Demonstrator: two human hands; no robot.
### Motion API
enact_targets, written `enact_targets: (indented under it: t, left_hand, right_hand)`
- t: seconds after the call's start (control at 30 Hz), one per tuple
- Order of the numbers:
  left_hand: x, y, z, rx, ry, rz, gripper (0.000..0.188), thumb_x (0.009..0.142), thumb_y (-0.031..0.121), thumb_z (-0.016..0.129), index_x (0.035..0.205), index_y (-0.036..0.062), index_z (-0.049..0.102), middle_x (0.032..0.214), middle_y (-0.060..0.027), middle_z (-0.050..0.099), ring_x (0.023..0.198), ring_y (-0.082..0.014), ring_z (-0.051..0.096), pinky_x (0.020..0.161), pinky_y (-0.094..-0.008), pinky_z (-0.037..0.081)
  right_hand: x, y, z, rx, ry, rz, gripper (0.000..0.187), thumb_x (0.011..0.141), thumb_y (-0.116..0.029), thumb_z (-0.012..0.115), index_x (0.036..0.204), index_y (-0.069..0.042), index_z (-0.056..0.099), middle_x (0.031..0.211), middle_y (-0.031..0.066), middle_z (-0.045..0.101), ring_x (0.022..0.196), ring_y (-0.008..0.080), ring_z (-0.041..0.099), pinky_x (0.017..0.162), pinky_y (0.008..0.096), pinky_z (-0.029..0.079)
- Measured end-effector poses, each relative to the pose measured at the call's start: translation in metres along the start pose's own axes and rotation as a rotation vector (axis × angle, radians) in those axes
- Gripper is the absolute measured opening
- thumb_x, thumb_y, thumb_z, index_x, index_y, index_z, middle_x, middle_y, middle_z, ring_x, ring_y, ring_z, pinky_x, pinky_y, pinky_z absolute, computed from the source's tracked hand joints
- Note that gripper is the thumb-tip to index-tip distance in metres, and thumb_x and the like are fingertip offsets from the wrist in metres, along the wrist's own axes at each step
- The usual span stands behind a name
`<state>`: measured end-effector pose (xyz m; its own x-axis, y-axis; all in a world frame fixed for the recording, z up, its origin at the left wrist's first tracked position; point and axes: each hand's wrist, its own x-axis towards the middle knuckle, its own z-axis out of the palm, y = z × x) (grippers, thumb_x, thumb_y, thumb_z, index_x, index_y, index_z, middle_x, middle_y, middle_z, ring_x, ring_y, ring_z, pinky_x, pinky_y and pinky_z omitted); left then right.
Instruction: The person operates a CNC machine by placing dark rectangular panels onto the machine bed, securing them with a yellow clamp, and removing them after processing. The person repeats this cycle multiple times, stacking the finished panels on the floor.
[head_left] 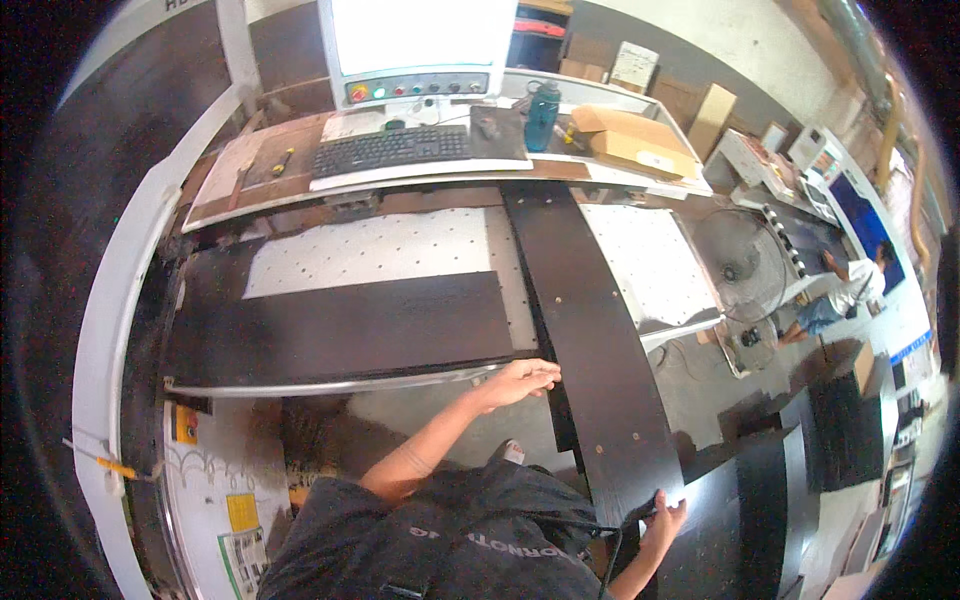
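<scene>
A long dark board (598, 330) with several small holes lies lengthwise in front of me. Its far end rests at the control desk and its near end reaches my right side. My right hand (665, 520) grips the near right corner, thumb against the end edge. My left hand (525, 382) is beside the board's left edge, fingers stretched out and holding nothing; I cannot tell whether the fingertips touch it. Another wide dark panel (350, 325) lies flat to the left, on the white perforated table (380, 245).
The desk holds a keyboard (390, 150), a blue bottle (542, 118) and an open cardboard box (635, 145) below a bright monitor (420, 35). More dark panels (740, 520) are stacked at the right. A co-worker (855, 280) stands at a far-right machine. A floor fan (735, 265) stands beyond the table.
</scene>
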<state>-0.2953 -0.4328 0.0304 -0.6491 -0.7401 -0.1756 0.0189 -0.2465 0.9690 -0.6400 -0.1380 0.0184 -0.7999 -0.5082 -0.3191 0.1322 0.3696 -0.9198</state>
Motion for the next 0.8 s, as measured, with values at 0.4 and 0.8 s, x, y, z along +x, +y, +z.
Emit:
enact_targets:
  t: [0.4, 0.8]
  left_hand:
    - [-0.27, -0.065, -0.066, -0.139, 0.746, -0.038, 0.044, 0.11, 0.036, 0.047, 0.138, 0.0035, 0.056, 0.133, -0.0094, 0.065, 0.116, -0.0185, 0.062, 0.101, -0.0352, 0.048]
    - [-0.272, -0.094, -0.046, -0.428, 0.98, 0.06, 0.04, 0.108, 0.036, 0.053, 0.132, 0.0051, 0.06, 0.123, -0.0078, 0.07, 0.107, -0.0162, 0.065, 0.092, -0.0333, 0.051]
  right_hand:
    - [0.107, -0.112, 0.044, -0.994, -0.067, -0.601, 0.054, 0.095, -0.019, 0.067, 0.144, -0.005, 0.051, 0.113, 0.0222, 0.072, 0.104, 0.033, 0.071, 0.084, 0.043, 0.056]
    - [-0.007, -0.1, 0.399, -0.685, -0.882, -1.218, 0.059, 0.09, -0.014, 0.073, 0.141, 0.007, 0.05, 0.147, 0.026, 0.05, 0.137, 0.0406, 0.048, 0.113, 0.0467, 0.039]
